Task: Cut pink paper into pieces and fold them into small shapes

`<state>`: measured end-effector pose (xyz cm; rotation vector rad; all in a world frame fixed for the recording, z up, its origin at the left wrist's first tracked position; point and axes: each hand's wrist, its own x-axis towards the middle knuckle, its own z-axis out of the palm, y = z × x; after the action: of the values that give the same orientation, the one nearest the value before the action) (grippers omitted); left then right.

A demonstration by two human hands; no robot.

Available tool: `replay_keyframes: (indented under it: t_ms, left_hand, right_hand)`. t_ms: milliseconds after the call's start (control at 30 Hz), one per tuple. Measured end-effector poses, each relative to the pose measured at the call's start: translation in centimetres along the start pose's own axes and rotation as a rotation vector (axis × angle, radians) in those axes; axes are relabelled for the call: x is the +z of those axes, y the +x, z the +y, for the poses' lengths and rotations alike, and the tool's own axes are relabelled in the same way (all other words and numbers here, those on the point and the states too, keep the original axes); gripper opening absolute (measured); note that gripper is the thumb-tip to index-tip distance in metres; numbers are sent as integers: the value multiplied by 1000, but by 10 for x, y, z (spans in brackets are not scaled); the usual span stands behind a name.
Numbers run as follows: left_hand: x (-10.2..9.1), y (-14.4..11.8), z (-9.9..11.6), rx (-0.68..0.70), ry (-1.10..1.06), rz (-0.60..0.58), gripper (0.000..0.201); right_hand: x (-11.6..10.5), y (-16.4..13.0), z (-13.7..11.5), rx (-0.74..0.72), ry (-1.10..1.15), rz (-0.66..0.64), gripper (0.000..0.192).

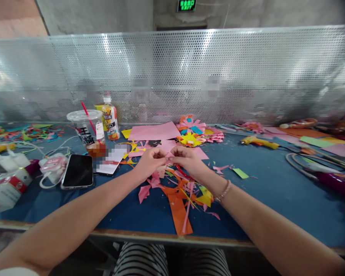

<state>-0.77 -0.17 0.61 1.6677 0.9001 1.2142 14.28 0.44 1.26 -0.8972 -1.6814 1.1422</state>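
Blue table [276,191], pink paper sheet [153,131]

I see bright, even overhead light, with patchy glare on the perforated metal screen [189,73]. The wide lens bows the table edge [160,234] and stretches my forearms. Several pixelated patches sit mid-frame; the far corners soften.

Your left hand [149,161] and right hand [186,159] fingertip to fingertip, pinched, forearms outstretched, just above the paper scraps [178,199].

Probably "EXIT" on green sign [186,5]
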Motion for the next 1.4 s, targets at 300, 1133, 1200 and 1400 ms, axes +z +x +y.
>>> replay_keyframes:
  t_ms: [300,1133,1200,1400]
  left_hand:
    - [1,2,-5,-64,-65,7,5]
    - [3,2,-9,-190,-356,94,8]
    - [3,2,-9,-158,-297,80,9]
    - [2,2,-9,-142,-245,48,8]
  right_hand:
    - [0,1,5,64,120,-24,12]
    - [0,0,2,62,36,-33,3]
    - [1,-1,-1,27,-45,-44,6]
    - [0,1,1,-1,-116,-53,14]
